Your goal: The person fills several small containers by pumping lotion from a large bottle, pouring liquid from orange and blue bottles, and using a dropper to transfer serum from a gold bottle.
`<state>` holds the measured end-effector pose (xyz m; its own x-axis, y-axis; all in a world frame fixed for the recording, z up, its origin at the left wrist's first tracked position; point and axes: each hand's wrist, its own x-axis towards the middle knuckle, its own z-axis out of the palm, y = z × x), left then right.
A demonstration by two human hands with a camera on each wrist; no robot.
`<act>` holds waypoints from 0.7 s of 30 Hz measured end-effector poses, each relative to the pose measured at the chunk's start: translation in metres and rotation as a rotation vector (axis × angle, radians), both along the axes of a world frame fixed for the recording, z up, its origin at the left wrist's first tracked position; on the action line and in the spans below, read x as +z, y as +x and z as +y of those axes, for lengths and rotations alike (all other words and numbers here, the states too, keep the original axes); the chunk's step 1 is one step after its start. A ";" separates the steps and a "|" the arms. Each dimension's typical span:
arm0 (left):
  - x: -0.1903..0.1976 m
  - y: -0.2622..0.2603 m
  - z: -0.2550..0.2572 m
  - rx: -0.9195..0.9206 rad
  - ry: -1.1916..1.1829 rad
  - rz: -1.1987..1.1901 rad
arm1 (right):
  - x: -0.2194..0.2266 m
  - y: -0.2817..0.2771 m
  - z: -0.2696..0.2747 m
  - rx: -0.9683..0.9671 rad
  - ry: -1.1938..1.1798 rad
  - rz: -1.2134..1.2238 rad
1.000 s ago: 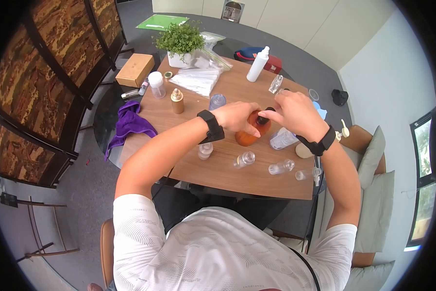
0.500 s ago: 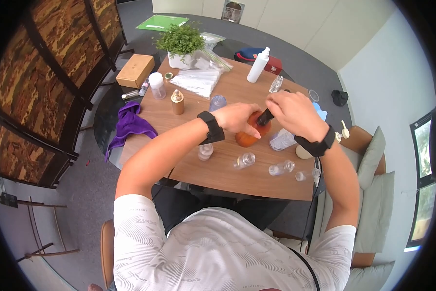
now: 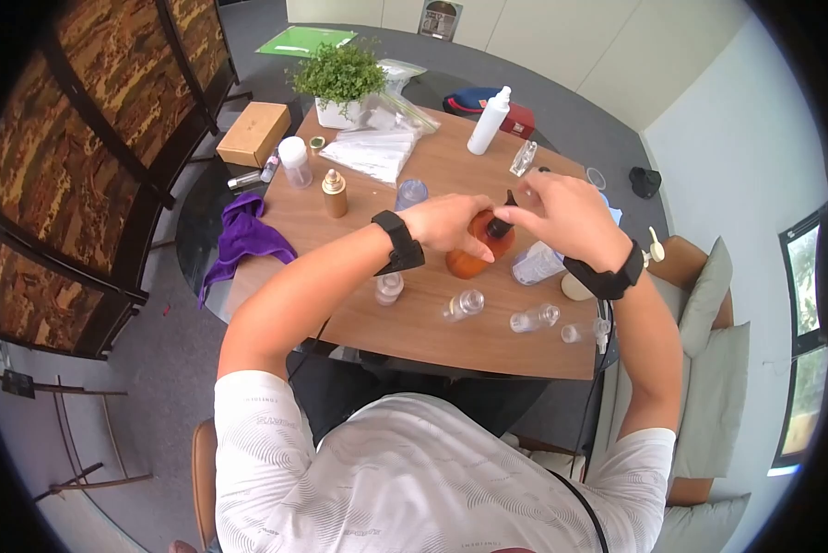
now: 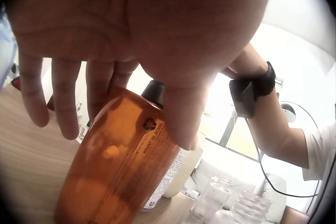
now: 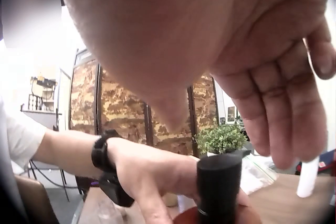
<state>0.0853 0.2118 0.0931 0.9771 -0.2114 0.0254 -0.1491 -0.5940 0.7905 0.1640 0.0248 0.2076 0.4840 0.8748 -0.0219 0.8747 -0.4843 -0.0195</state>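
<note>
An orange translucent bottle (image 3: 469, 262) with a black pump top (image 3: 500, 225) stands on the wooden table. My left hand (image 3: 448, 224) grips its upper part, thumb on the near side and fingers round the far side; the left wrist view shows the orange body (image 4: 118, 155) under the palm. My right hand (image 3: 566, 217) is beside the pump top, fingers spread. In the right wrist view the black pump top (image 5: 219, 182) stands below the right hand's fingers (image 5: 283, 113), with a gap between them.
Several clear bottles (image 3: 535, 318) lie or stand near the front edge. A white spray bottle (image 3: 489, 126), a potted plant (image 3: 338, 112) and plastic bags (image 3: 374, 154) are at the back. A gold bottle (image 3: 336, 195) and a purple cloth (image 3: 246, 241) are on the left.
My right hand's fingers were together over the pump top half a second ago and have since spread off it, uncovering its nozzle. My left hand has kept its grip on the orange bottle.
</note>
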 end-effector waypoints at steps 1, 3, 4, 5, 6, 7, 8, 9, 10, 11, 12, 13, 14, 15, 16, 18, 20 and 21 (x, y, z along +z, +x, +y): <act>-0.003 0.000 0.000 0.016 -0.003 -0.024 | -0.005 0.004 -0.007 0.106 0.175 0.029; -0.008 0.001 0.000 0.019 -0.021 -0.053 | -0.004 0.007 -0.007 0.199 0.173 0.115; -0.009 0.001 0.000 0.008 -0.036 -0.058 | -0.004 0.008 -0.007 0.246 0.173 0.158; -0.010 0.001 0.001 -0.003 -0.050 -0.062 | -0.009 0.013 -0.006 0.284 0.172 0.118; -0.008 0.001 0.000 0.007 -0.029 -0.052 | -0.017 0.018 -0.005 0.322 0.172 0.076; -0.006 0.000 0.000 0.016 -0.008 -0.043 | -0.021 0.022 -0.004 0.360 0.172 0.034; -0.004 0.000 0.000 0.026 0.014 -0.034 | -0.022 0.024 -0.003 0.300 0.123 0.032; -0.005 0.000 0.000 0.022 0.007 -0.031 | -0.019 0.021 0.000 0.240 0.074 0.029; -0.006 0.001 0.001 0.017 0.000 -0.030 | -0.017 0.018 0.003 0.179 0.025 0.026; -0.007 0.002 0.001 0.012 -0.007 -0.028 | -0.014 0.013 0.007 0.098 -0.035 -0.027; -0.006 0.002 0.000 0.004 -0.015 -0.025 | -0.011 0.008 0.012 0.016 -0.095 -0.080; -0.006 0.003 0.000 -0.004 -0.023 -0.023 | -0.010 0.005 0.015 -0.065 -0.155 -0.132; -0.006 0.003 0.000 -0.012 -0.032 -0.019 | -0.010 0.007 0.012 -0.010 -0.059 -0.108; -0.005 0.002 0.001 -0.005 -0.027 -0.022 | -0.012 0.010 0.007 0.045 0.036 -0.084; -0.005 0.001 0.001 0.002 -0.023 -0.025 | -0.014 0.013 0.003 0.102 0.132 -0.060; -0.005 0.001 0.001 0.010 -0.002 -0.020 | -0.020 0.016 -0.003 0.277 0.246 -0.030; -0.006 0.003 0.001 0.009 0.030 -0.003 | -0.023 0.016 -0.006 0.296 0.222 -0.045; -0.008 0.003 0.000 0.016 0.030 -0.021 | -0.024 0.014 -0.005 0.228 0.141 -0.075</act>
<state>0.0884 0.2120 0.0856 0.9797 -0.1966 0.0397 -0.1556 -0.6202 0.7688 0.1782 0.0200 0.1839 0.2703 0.9532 0.1358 0.9622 -0.2723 -0.0038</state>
